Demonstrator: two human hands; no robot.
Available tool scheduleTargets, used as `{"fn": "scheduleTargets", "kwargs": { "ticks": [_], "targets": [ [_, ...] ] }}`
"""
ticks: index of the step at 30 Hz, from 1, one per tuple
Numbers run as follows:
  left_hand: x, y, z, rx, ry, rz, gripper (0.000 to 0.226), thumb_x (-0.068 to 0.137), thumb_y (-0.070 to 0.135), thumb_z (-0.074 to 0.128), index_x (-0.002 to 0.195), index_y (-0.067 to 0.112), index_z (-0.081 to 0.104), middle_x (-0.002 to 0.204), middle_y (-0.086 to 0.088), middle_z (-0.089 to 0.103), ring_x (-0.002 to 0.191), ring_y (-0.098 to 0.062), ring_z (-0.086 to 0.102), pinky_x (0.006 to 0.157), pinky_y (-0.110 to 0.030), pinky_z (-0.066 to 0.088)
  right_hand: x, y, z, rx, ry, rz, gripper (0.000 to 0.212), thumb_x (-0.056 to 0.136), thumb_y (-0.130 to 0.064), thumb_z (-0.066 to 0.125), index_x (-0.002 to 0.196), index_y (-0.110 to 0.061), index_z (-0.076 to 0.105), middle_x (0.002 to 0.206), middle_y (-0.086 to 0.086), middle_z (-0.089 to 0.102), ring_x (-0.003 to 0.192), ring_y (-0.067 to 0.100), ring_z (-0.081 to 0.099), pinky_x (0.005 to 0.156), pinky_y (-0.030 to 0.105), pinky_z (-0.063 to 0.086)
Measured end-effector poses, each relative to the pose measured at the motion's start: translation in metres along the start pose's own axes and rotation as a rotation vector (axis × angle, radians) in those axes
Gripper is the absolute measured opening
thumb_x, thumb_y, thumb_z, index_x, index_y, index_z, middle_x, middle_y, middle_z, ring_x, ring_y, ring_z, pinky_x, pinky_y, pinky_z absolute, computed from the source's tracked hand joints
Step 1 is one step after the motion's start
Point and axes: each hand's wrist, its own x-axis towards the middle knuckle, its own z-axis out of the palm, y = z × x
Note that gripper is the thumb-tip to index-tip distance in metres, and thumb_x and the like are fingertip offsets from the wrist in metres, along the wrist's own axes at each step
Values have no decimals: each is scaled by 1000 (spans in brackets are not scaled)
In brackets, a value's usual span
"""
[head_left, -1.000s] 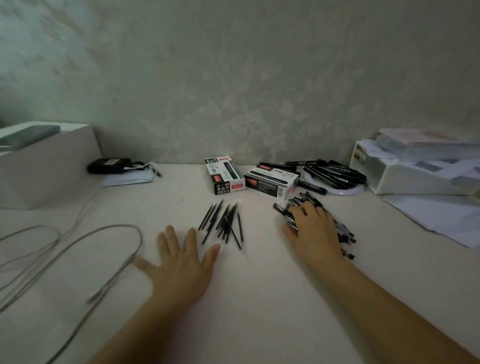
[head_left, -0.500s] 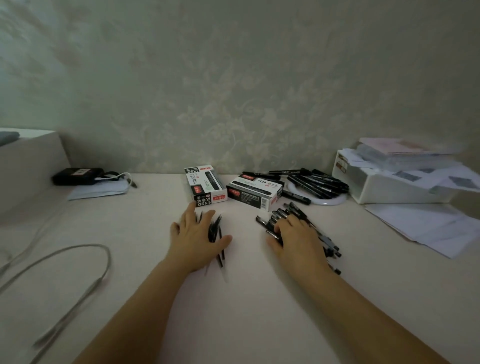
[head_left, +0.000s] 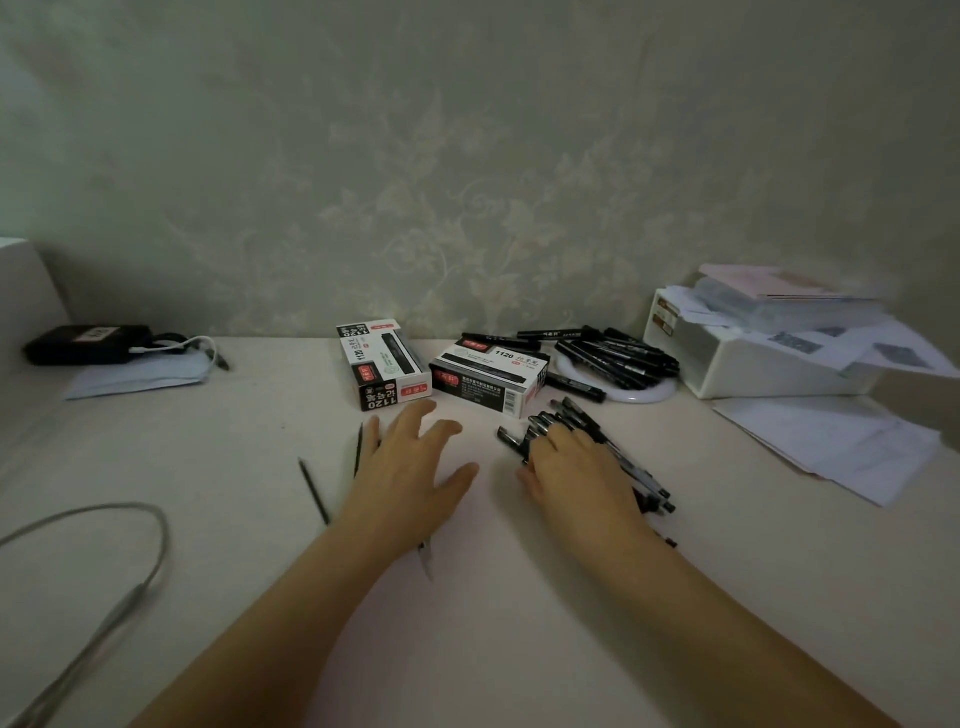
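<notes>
Bottom edge: two bare forearms reaching up the frame over a pale table (head_left: 493, 649). Lower left: grey cable (head_left: 150, 551) looped across the tabletop.

Centre, left of middle: left hand (head_left: 405, 478), palm down, fingers spread wide and nearly straight, gripping nothing. Covers part of a scatter of thin black refills. Leaves one loose refill (head_left: 313, 491) free just left of the wrist, a second refill (head_left: 358, 447) beside the little finger, and a pale refill tip (head_left: 426, 561) poking out below the wrist.

Centre, right of middle: right hand (head_left: 582, 473), palm down on a pile of pens (head_left: 647, 483), fingers curled over the barrels and holding them. Pen ends fanned out beyond the knuckles and to the right of the wrist. Hands apart, bare table between them.

Just beyond the fingertips: two black-and-white boxes marked 1120, side by side. Left box (head_left: 382, 364) lying lengthwise up the frame, right box (head_left: 493, 376) lying across it.

Right of the boxes: heap of black markers (head_left: 613, 353) on a white round plate (head_left: 649, 397), with a single marker (head_left: 576, 387) beside the plate.

Far right: white container (head_left: 753, 364) topped with papers, and loose sheets (head_left: 831, 441) in front of it.

Far left: black device (head_left: 88, 343) with a white cord, beside a pale sheet (head_left: 135, 376).

Background: patterned wallpaper (head_left: 467, 182).
</notes>
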Motion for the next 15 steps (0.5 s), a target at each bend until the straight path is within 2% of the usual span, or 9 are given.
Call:
{"fn": "scheduleTargets", "kwargs": {
  "ticks": [2, 3, 5, 7, 9, 11, 13, 15],
  "targets": [
    [0, 6, -1, -92, 75, 61, 48, 90, 50, 54, 129, 22, 56, 141, -1, 43, 128, -20, 43, 111, -40, 30, 7, -1, -11, 38, -11, 33, 26, 102, -33, 45, 110, -11, 57, 112, 4, 54, 103, 22, 52, 79, 31, 39],
    [-1, 8, -1, -146, 98, 75, 46, 90, 49, 54, 126, 20, 58, 134, 1, 48, 121, -18, 48, 105, -34, 37, 12, 1, -20, 150, -15, 65, 25, 102, -33, 46, 103, -11, 58, 104, 3, 55, 96, 22, 54, 76, 33, 40],
    [-2, 13, -2, -237, 98, 61, 43, 91, 52, 50, 120, 22, 61, 122, 7, 53, 111, -10, 52, 95, -27, 43, 23, 9, -36, 472, -25, 140, 28, 100, -34, 47, 90, -11, 59, 85, -1, 60, 78, 17, 57, 64, 31, 40],
    [-2, 16, -2, -306, 86, 38, 46, 91, 58, 41, 113, 24, 63, 111, 12, 57, 104, -5, 52, 90, -24, 44, 30, 16, -46, 808, -23, 259, 31, 101, -36, 46, 91, -12, 63, 71, -9, 62, 62, 7, 56, 54, 22, 41],
    [-2, 16, -3, -374, 94, 24, 51, 90, 61, 32, 101, 23, 65, 97, 12, 60, 93, -5, 55, 84, -27, 46, 30, 15, -41, 1278, -59, 428, 33, 103, -34, 46, 94, -7, 63, 59, -10, 62, 46, 1, 50, 43, 14, 38],
    [0, 13, -6, -440, 132, -13, 53, 92, 58, 29, 92, 21, 66, 87, 10, 63, 84, -5, 57, 78, -31, 49, 24, 8, -26, 1643, -106, 564, 30, 103, -29, 48, 94, -5, 62, 60, -4, 63, 44, 3, 48, 41, 16, 41],
    [2, 9, -10, -556, 121, -66, 51, 92, 59, 29, 87, 24, 65, 80, 11, 65, 77, -2, 60, 72, -28, 51, 17, -1, -9, 1786, -130, 598, 24, 102, -24, 50, 95, -3, 61, 73, 6, 65, 50, 7, 57, 46, 19, 47],
    [2, 9, -13, -633, 14, -74, 47, 89, 65, 32, 87, 29, 63, 77, 11, 66, 72, -2, 62, 68, -27, 53, 11, -10, 6, 1838, -119, 567, 21, 101, -21, 51, 102, -2, 60, 83, 11, 67, 61, 12, 66, 55, 21, 53]
  ]
}}
